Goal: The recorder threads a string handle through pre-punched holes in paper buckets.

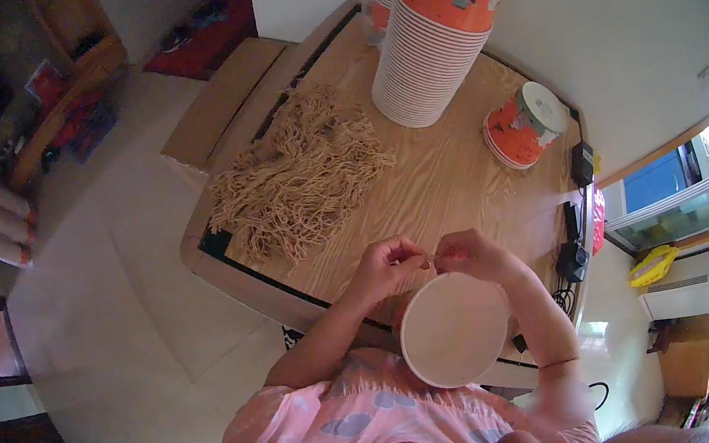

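Both of my hands are closed in pinches, close together just above a paper tub (456, 331). The tub rests against my lap, its round pale face turned up. Between the fingertips of my left hand (390, 266) and my right hand (471, 257) a thin light strand of twine shows, mostly hidden by the fingers. My right wrist passes along the tub's right rim. Ahead on the wooden table (438, 173) lies a loose heap of tan twine (303, 174), to the left of a tall leaning stack of orange-and-white paper tubs (431, 57).
A short upside-down stack of tubs (527, 125) stands near the table's right edge, by a black power adapter (582, 164). Further black plugs and cables (571, 262) lie along that edge. A cardboard box (220, 104) adjoins the table's left side. Pale tiled floor (136, 279) stretches left.
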The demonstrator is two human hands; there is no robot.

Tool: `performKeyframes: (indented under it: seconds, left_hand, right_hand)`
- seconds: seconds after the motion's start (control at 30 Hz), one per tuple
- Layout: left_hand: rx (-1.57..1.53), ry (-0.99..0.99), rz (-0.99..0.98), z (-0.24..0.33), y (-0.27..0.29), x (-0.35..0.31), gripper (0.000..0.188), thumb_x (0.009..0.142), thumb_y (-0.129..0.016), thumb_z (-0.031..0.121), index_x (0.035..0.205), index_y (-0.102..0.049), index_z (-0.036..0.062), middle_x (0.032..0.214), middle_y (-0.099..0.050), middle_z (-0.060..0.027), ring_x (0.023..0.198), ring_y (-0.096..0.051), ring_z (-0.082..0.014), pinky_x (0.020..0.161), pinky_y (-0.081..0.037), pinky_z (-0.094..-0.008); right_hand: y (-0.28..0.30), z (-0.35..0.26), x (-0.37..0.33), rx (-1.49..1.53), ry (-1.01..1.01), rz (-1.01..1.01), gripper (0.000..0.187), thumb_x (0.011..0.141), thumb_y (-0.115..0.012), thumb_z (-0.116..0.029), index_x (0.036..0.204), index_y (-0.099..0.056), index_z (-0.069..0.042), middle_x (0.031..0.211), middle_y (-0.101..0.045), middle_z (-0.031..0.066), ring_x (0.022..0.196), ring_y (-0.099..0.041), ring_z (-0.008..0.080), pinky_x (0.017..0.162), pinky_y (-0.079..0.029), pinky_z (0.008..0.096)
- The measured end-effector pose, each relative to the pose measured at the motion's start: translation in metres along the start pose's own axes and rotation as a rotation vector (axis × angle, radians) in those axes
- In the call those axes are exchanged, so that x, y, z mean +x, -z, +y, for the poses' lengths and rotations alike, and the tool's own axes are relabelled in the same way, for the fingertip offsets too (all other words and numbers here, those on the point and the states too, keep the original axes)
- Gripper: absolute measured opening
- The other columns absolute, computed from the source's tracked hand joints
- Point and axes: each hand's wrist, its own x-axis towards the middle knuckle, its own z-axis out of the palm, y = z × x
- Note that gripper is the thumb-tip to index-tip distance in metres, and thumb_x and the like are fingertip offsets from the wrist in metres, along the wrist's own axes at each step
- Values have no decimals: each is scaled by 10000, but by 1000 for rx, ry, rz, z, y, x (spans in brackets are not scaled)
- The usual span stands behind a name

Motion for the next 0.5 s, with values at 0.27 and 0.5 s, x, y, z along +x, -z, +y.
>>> performKeyframes:
  seconds: [0.27, 0.5]
  left_hand:
    - [80, 57, -42, -6, 2, 3, 132, 805, -626, 102, 891, -613, 3, 835, -649, -75, 788, -622, -134, 745, -485, -267]
    - [95, 22, -38, -5, 1, 3, 93, 797, -624, 71, 854, -610, -1, 787, -643, -58, 738, -613, -102, 670, -487, -229]
  right_hand:
    - [1, 7, 0, 122, -70, 36, 82, 782, -610, -94, 819, -621, -21, 726, -607, 19, 690, -551, 79, 613, -457, 234]
    - [0, 7, 1, 133, -53, 21, 82, 799, -600, -79, 855, -608, -19, 734, -594, 0, 687, -539, 66, 596, -445, 221]
